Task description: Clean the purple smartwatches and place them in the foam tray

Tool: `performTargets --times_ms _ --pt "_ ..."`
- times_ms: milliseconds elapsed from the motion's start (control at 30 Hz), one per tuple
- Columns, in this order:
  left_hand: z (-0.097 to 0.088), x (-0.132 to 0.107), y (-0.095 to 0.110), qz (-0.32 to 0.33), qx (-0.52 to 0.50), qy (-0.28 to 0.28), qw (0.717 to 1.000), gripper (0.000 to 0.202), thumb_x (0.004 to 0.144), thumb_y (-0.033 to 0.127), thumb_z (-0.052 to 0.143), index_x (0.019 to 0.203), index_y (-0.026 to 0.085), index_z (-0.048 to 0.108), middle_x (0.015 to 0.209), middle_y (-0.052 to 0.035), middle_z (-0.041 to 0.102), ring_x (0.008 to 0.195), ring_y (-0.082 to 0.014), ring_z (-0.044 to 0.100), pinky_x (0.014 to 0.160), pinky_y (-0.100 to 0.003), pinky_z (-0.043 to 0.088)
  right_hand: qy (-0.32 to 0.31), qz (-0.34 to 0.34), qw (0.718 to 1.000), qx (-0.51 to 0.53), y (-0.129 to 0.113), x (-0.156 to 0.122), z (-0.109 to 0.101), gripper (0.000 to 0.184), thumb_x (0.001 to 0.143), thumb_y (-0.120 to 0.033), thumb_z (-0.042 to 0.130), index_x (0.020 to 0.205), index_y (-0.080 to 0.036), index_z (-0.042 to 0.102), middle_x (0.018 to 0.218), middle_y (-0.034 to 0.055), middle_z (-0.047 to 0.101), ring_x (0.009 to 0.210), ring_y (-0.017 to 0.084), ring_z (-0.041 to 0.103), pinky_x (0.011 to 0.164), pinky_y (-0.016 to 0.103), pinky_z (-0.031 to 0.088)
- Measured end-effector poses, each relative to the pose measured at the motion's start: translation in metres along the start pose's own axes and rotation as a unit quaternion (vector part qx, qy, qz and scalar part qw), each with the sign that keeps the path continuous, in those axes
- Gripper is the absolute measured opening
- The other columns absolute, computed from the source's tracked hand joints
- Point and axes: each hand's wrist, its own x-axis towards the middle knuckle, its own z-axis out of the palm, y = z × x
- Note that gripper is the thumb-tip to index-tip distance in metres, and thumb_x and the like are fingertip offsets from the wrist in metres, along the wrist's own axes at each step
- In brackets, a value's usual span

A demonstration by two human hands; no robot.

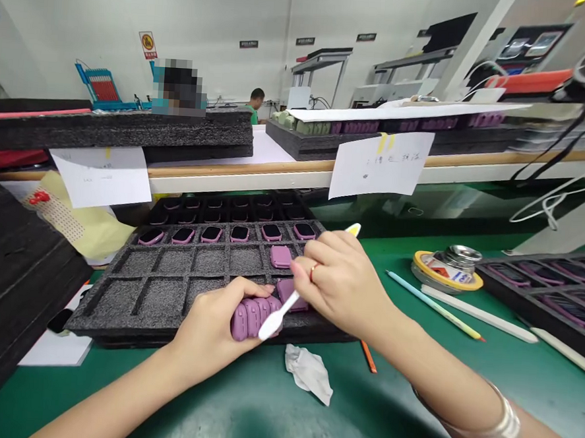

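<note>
My left hand is closed around a row of several purple watch cases, held side by side just over the front edge of a black foam tray. In my right hand is a white toothbrush, gripped by its handle, with a yellow-marked end sticking out above the fist. Its head lies against or right in front of the cases; whether it touches cannot be told. Beyond my hands, purple watches with dark screens sit in the tray's back row. A single purple case rests in a nearer compartment.
A crumpled white tissue lies on the green table. To the right are a pencil, tape rolls and another foam tray of watches. A shelf crosses above. Two people are farther back.
</note>
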Motion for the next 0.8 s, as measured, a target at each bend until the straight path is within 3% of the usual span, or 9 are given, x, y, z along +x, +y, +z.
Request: performTargets --times_ms 167,300,667,800 --pt "0.000 0.001 0.001 -0.025 0.005 -0.014 1.000 0.056 0.080 0.026 0.081 0.122 0.032 0.045 0.121 0.0045 0.077 0.109 -0.0154 0.074 0.090 -0.025 0.056 0.056 0.072 0.996 0.024 0.017 -0.003 0.011 0.047 0.098 -0.016 0.051 0.051 -0.020 0.044 0.058 0.0017 0.049 0.064 0.018 0.037 0.065 0.036 0.029" --pt "0.001 0.002 0.000 -0.018 0.003 -0.017 1.000 0.064 0.080 0.025 0.081 0.129 0.033 0.041 0.128 0.0038 0.075 0.116 -0.0150 0.071 0.097 -0.025 0.053 0.043 0.034 0.994 0.094 0.010 -0.007 0.012 0.045 0.099 -0.017 0.050 0.054 -0.020 0.047 0.060 0.0010 0.051 0.065 0.017 0.039 0.069 0.036 0.032" --pt "0.002 0.003 0.001 -0.018 0.008 -0.019 1.000 0.070 0.082 0.025 0.079 0.139 0.033 0.038 0.126 0.0031 0.075 0.107 -0.0154 0.074 0.094 -0.026 0.054 0.030 0.058 0.996 0.065 0.009 -0.006 0.014 0.046 0.101 -0.019 0.051 0.056 -0.020 0.051 0.062 0.0019 0.055 0.067 0.018 0.040 0.070 0.036 0.032" --pt "0.001 0.004 0.001 -0.012 0.012 -0.020 1.000 0.069 0.083 0.025 0.078 0.139 0.032 0.039 0.128 0.0005 0.075 0.113 -0.0188 0.073 0.097 -0.029 0.054 0.020 0.050 0.995 0.081 0.008 -0.007 0.013 0.044 0.102 -0.020 0.050 0.058 -0.019 0.054 0.064 0.0015 0.054 0.068 0.017 0.040 0.071 0.036 0.033"
